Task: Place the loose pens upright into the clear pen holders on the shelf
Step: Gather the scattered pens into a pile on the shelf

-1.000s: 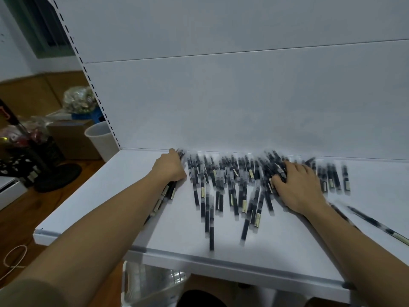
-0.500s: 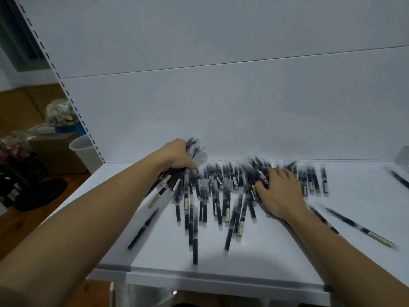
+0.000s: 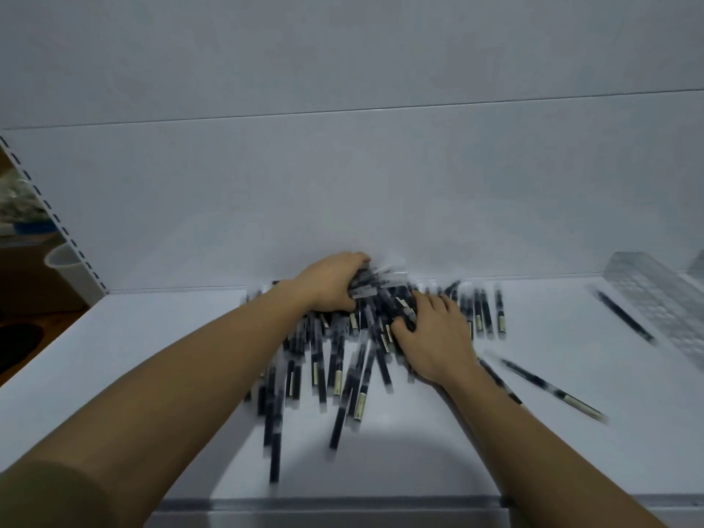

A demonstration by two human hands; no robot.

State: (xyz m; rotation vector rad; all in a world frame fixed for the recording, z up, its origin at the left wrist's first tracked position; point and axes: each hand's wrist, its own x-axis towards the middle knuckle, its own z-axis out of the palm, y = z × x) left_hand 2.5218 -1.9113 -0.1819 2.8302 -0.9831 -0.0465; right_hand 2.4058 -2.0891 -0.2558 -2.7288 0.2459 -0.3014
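Observation:
A heap of several dark pens (image 3: 335,360) in clear sleeves lies on the white shelf (image 3: 152,356), near the back panel. My left hand (image 3: 331,283) grips a bundle of pens at the back of the heap, fingers curled round them. My right hand (image 3: 434,337) rests on the heap's right side, fingers bent over the pens. A clear pen holder (image 3: 655,299) lies at the far right of the shelf. Two single pens (image 3: 552,390) lie to the right of my right wrist, and one more pen (image 3: 624,316) lies beside the holder.
The white back panel (image 3: 343,184) rises right behind the heap. The shelf's front edge (image 3: 343,506) runs below my arms. Past the shelf's left edge stand a white bucket (image 3: 64,261) and boxes on a wooden floor.
My left hand has swept right along the back of the heap, gathering pens into a bundle. The pens are bunched closer together. The view has swung right, bringing the clear holder into sight.

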